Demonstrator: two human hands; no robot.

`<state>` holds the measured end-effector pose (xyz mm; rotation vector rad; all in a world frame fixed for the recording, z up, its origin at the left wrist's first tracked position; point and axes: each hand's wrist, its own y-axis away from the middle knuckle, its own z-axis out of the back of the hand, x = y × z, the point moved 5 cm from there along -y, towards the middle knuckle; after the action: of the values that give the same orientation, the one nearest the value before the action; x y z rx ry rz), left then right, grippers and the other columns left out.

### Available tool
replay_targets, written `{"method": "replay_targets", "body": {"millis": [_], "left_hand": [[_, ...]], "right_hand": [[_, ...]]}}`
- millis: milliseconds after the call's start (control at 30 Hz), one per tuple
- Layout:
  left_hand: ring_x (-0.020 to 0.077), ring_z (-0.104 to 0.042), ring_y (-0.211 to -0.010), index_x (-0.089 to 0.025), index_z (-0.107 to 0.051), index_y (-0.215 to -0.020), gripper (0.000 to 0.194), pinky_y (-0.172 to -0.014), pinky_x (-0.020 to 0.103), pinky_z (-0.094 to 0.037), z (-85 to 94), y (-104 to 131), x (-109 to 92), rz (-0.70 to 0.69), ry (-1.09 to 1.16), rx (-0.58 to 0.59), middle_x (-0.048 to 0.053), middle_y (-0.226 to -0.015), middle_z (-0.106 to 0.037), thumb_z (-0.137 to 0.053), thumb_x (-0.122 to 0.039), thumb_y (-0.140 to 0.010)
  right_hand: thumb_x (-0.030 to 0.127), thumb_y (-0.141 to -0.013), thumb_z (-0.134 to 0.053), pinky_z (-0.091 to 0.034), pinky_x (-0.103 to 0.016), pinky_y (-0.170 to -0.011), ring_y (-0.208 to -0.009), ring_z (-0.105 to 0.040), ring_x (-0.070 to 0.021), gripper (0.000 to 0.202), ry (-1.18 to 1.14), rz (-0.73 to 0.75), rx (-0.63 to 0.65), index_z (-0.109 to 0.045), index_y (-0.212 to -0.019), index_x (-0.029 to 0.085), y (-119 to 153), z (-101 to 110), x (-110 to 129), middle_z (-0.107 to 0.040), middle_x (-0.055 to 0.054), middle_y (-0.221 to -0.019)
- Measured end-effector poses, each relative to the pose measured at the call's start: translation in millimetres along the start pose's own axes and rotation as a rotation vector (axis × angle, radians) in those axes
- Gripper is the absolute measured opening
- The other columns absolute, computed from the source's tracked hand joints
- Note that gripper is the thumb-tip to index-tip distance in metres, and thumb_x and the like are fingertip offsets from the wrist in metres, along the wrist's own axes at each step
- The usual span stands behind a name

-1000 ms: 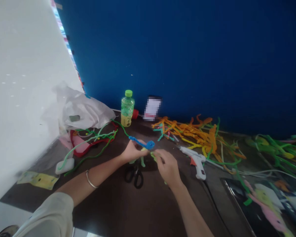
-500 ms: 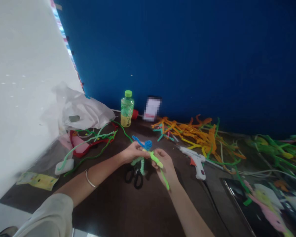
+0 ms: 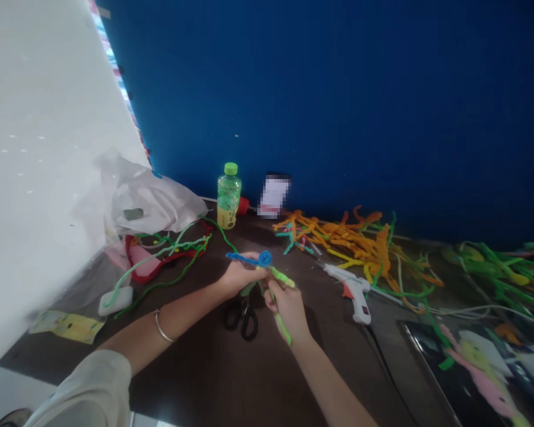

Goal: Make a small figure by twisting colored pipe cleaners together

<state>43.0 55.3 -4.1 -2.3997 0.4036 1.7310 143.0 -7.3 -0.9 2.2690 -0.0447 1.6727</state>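
Left hand (image 3: 241, 276) is pinching blue piece (image 3: 264, 258); right hand (image 3: 290, 303) is gripping green strand (image 3: 282, 276), seemingly light, soft, bendable, inviting mid-length pinching.

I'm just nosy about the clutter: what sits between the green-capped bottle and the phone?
A red object lies there, partly hidden behind the bottle and too indistinct to name; the head view shows it, left of the phone.
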Motion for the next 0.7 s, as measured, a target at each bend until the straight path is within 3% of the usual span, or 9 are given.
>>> {"method": "replay_targets", "body": {"millis": [100,200,333,467,567,700], "left_hand": [[0.0071,-0.053,-0.059,-0.014,-0.056,-0.071,0.025,-0.058,0.020,-0.043,0.0,1.0,-2.9,-0.015,-0.039,-0.017,-0.002,-0.066,-0.058,-0.072,-0.025,-0.055],[0.0063,-0.051,-0.057,-0.014,-0.053,-0.067,0.023,-0.056,0.018,-0.040,1.4,1.9,-7.1,-0.042,-0.097,-0.056,-0.003,-0.063,-0.056,-0.070,-0.027,-0.057],[0.0068,-0.051,-0.058,-0.014,-0.054,-0.065,0.023,-0.057,0.019,-0.040,5.9,1.3,-10.4,-0.083,-0.168,-0.146,-0.003,-0.063,-0.056,-0.071,-0.027,-0.056],[0.0077,-0.051,-0.051,-0.014,-0.053,-0.065,0.027,-0.052,0.020,-0.042,5.8,-0.8,-8.3,-0.028,-0.137,-0.157,-0.002,-0.058,-0.055,-0.072,-0.029,-0.053],[0.0077,-0.051,-0.047,-0.013,-0.053,-0.064,0.029,-0.047,0.020,-0.042,2.0,-2.3,-5.8,0.027,-0.119,-0.100,-0.002,-0.056,-0.054,-0.073,-0.029,-0.051],[0.0082,-0.051,-0.046,-0.011,-0.055,-0.063,0.029,-0.046,0.021,-0.044,-4.1,-3.9,-1.3,0.044,-0.122,0.055,0.000,-0.057,-0.056,-0.073,-0.029,-0.051]], "right_hand": [[0.034,-0.067,-0.063,-0.018,-0.017,-0.034,-0.035,-0.033,-0.0044,0.021,0.136,0.009,0.091,-0.057,-0.066,0.014,3.0,-4.5,0.9,-0.042,0.006,-0.041],[0.034,-0.073,-0.057,-0.026,-0.019,-0.035,-0.034,-0.037,-0.0067,0.020,0.392,0.129,0.168,-0.058,-0.078,0.015,6.2,-6.6,7.5,-0.045,0.006,-0.042],[0.026,-0.082,-0.044,-0.039,-0.022,-0.048,-0.052,-0.056,-0.0128,0.021,0.921,0.560,0.148,-0.062,-0.088,0.016,13.9,-7.6,26.8,-0.061,-0.004,-0.064],[0.014,-0.084,-0.041,-0.040,-0.024,-0.061,-0.071,-0.060,-0.0159,0.024,1.403,1.012,0.025,-0.064,-0.091,0.017,25.6,-8.8,45.4,-0.066,-0.007,-0.078],[0.012,-0.083,-0.044,-0.039,-0.025,-0.069,-0.079,-0.058,-0.0163,0.022,1.479,1.199,-0.081,-0.064,-0.092,0.017,30.4,-5.6,59.3,-0.066,-0.007,-0.086],[0.014,-0.083,-0.047,-0.035,-0.030,-0.078,-0.086,-0.055,-0.0183,0.017,1.458,1.266,-0.102,-0.063,-0.088,0.016,29.5,-1.6,69.6,-0.067,-0.006,-0.088]]}}
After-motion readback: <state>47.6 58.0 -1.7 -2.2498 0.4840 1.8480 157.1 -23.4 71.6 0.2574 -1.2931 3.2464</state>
